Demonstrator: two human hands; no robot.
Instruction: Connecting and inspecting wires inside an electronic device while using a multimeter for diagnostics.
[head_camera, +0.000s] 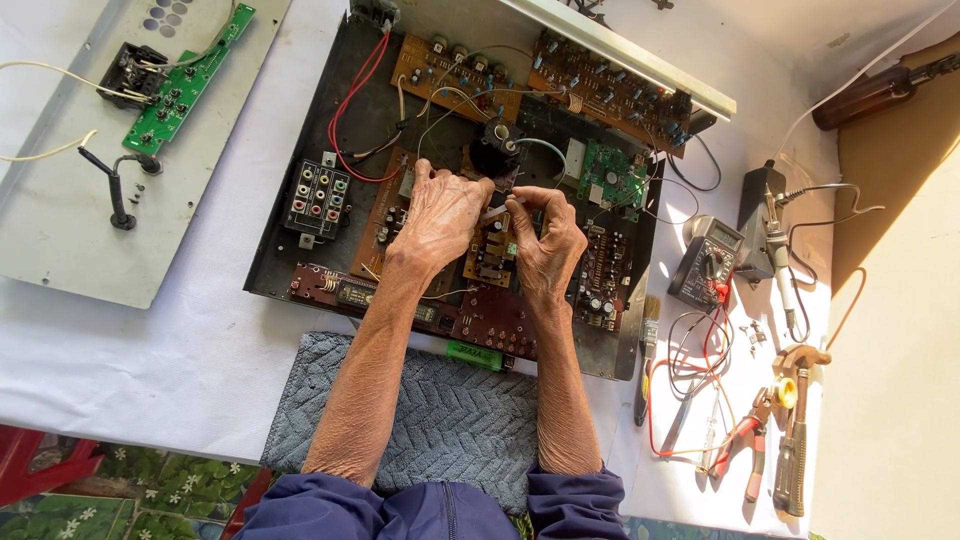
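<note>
Right now I have both hands at the centre of the frame, over the open amplifier chassis (300, 200). My left hand (440, 215) and right hand (545, 235) pinch a small pale component (497, 212) between closed fingertips (what it is I can't tell), above the brown circuit board (490, 255). I judge the part is being fitted; next calls for steady alignment.

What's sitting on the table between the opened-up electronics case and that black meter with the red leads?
A paintbrush lies between the case and the meter, beside the case's right edge, seen in the head view.
</note>
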